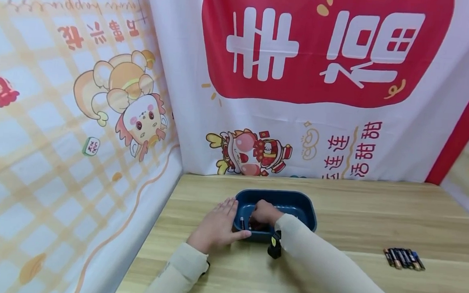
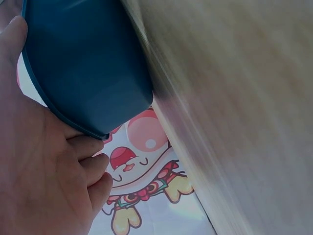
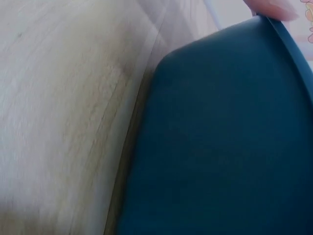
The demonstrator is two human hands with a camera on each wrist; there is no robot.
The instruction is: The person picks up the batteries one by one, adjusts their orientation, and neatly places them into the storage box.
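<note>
A dark blue rectangular box (image 1: 295,199) with rounded corners stands on the wooden table. My left hand (image 1: 218,222) rests on its left end, fingers straight along the rim and thumb reaching over the near left corner. In the left wrist view, the fingertips (image 2: 98,169) lie right at the rim. My right hand (image 1: 263,213) reaches down inside the box, fingers bent toward the floor near the left end. Beside those fingers, a dark battery (image 1: 242,223) lies against the left wall. I cannot tell whether the right fingers hold anything; the right wrist view shows mostly the box's outer wall (image 3: 220,132).
Several batteries (image 1: 404,258) lie side by side in a row on the table (image 1: 355,216), right of the box. A printed cloth (image 1: 236,111) hangs behind the table, and a checkered one (image 1: 56,153) borders it at the left. My right forearm crosses over the box's near edge.
</note>
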